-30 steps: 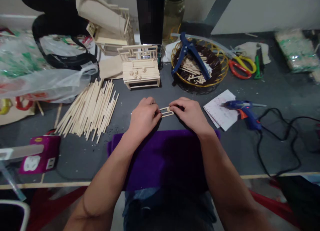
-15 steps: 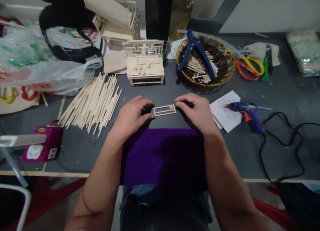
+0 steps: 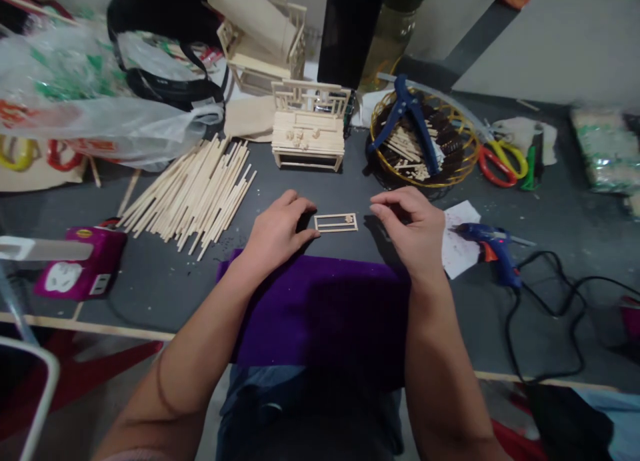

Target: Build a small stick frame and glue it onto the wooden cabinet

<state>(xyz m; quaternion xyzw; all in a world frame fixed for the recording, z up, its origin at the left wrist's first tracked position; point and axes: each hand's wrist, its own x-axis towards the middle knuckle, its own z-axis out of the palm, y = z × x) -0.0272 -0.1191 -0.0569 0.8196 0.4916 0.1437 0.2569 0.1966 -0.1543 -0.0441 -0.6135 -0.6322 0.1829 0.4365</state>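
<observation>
A small rectangular frame of thin wooden sticks (image 3: 336,225) lies flat on the dark table, with a lengthwise bar and a little flower-shaped wooden piece (image 3: 349,218) near its right end. My left hand (image 3: 283,228) rests at the frame's left end, thumb and forefinger apart, the thumb tip at or very near the lower left corner. To the right, apart from the frame, my right hand (image 3: 413,224) has thumb and forefinger tips brought together; whether anything tiny is between them cannot be made out. A purple cloth (image 3: 320,301) lies along the table edge below both hands.
Loose wooden sticks (image 3: 193,198) are spread at left. A small stick-built model bench (image 3: 309,138) stands behind. A basket (image 3: 467,171) with blue cutters (image 3: 406,114) and stick pieces, scissors (image 3: 495,171), and a corded glue gun (image 3: 493,238) on white paper (image 3: 457,264) are at right.
My right hand has drawn away rightward from the frame's right end. The left hand stays by the left end. The whole view has shifted and tilted slightly.
</observation>
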